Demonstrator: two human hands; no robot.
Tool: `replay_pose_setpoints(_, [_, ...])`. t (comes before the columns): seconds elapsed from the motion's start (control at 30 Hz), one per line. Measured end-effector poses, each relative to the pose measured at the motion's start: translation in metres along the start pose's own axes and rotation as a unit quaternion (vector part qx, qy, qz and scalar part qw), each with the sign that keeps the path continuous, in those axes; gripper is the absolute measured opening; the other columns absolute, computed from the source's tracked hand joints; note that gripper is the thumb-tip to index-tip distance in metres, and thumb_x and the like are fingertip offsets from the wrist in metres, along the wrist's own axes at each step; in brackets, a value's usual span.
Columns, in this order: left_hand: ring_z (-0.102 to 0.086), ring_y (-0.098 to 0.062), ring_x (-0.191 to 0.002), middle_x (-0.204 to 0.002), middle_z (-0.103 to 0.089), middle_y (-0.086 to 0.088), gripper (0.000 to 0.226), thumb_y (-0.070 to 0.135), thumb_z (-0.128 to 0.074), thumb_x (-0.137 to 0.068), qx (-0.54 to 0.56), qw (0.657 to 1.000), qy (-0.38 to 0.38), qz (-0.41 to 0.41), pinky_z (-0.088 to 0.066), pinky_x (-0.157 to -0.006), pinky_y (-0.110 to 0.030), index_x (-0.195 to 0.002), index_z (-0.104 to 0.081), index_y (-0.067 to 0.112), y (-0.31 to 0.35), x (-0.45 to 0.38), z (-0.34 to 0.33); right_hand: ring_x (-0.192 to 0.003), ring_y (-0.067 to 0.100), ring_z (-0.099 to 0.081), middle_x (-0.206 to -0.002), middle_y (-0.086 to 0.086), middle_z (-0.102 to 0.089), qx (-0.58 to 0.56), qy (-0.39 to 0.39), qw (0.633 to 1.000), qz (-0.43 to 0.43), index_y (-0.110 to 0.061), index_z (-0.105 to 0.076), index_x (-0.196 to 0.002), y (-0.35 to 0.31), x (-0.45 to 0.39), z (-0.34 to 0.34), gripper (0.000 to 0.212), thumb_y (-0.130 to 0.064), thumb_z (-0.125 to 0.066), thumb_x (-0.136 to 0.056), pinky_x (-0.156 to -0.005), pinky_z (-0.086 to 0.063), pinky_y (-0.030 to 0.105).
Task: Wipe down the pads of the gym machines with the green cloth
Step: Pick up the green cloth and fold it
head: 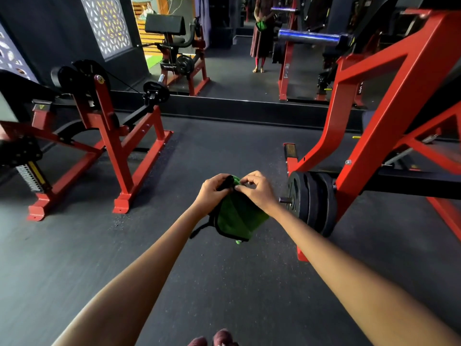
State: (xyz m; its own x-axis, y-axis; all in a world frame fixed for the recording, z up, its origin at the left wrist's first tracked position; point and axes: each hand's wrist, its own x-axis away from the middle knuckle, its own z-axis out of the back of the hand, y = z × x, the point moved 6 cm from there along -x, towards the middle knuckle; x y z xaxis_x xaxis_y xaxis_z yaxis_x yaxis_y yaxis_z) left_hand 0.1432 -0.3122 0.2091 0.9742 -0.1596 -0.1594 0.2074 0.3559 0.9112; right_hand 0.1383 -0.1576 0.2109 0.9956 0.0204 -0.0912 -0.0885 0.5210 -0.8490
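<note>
The green cloth (237,216), edged in black, hangs in front of me over the dark floor. Both hands pinch its top edge: my left hand (214,189) grips the left corner and my right hand (257,189) the right one. A black pad (15,88) of a red machine shows at the far left edge. In the wall mirror a black arm pad (165,24) sits on a reflected red machine.
A red-framed machine (117,146) stands to the left and another (369,116) with stacked black weight plates (311,201) close on the right. A wall mirror (237,78) ahead reflects a standing person holding a green cloth. Dark rubber floor (212,146) lies between the machines.
</note>
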Motion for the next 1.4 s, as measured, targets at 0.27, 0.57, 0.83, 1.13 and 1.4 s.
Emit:
replay_pose_setpoints(0.27, [-0.060, -0.007, -0.083, -0.095, -0.064, -0.001, 0.020, -0.001, -0.060, -0.089, 0.144, 0.985, 0.073, 0.064, -0.051, -0.081, -0.021, -0.107, -0.057, 0.009, -0.013, 0.000, 0.039, -0.106, 0.026, -0.059, -0.108, 0.003, -0.065, 0.191, -0.145, 0.969, -0.061, -0.022, -0.069, -0.101, 0.067, 0.009, 0.011, 0.035, -0.039, -0.077, -0.071, -0.090, -0.046, 0.043])
replay_pose_setpoints(0.57, [-0.055, -0.020, -0.088, -0.089, -0.059, -0.004, 0.019, -0.005, -0.058, -0.088, 0.074, 0.975, 0.126, 0.169, -0.046, -0.071, -0.022, -0.096, -0.053, 0.011, -0.066, 0.025, 0.062, -0.092, 0.021, -0.061, -0.099, 0.011, -0.069, 0.178, -0.084, 0.977, 0.083, 0.002, -0.071, -0.099, -0.001, -0.007, 0.026, 0.041, -0.019, -0.085, -0.067, -0.075, -0.039, 0.024])
replay_pose_setpoints(0.83, [-0.052, -0.022, -0.116, -0.122, -0.059, -0.008, 0.057, 0.024, -0.076, -0.079, -0.224, 0.968, -0.109, -0.028, -0.037, -0.093, -0.029, -0.128, -0.051, 0.008, 0.021, 0.004, 0.014, -0.077, 0.019, -0.058, -0.083, 0.007, -0.066, 0.118, -0.114, 0.971, 0.175, -0.007, -0.065, -0.095, -0.058, -0.001, -0.005, 0.036, 0.009, -0.065, -0.063, -0.063, -0.039, 0.020])
replay_pose_setpoints(1.13, [-0.056, -0.017, -0.079, -0.088, -0.062, -0.006, 0.030, 0.015, -0.068, -0.087, -0.082, 0.994, 0.048, -0.052, -0.041, -0.070, -0.024, -0.112, -0.057, 0.003, 0.027, 0.008, 0.009, -0.088, 0.016, -0.053, -0.098, 0.006, -0.057, -0.152, 0.052, 0.980, -0.114, -0.009, -0.057, -0.106, 0.013, 0.006, 0.018, 0.026, -0.006, -0.067, -0.083, -0.070, -0.043, 0.021])
replay_pose_setpoints(1.4, [-0.057, -0.015, -0.080, -0.083, -0.057, 0.009, 0.025, 0.029, -0.068, -0.087, -0.140, 0.988, -0.017, -0.071, -0.046, -0.072, -0.032, -0.103, -0.057, 0.014, 0.017, 0.018, -0.004, -0.074, 0.019, -0.054, -0.077, 0.011, -0.057, -0.001, 0.069, 0.984, -0.165, 0.004, -0.066, -0.087, 0.052, 0.012, 0.001, 0.025, -0.020, -0.071, -0.080, -0.069, -0.050, 0.037])
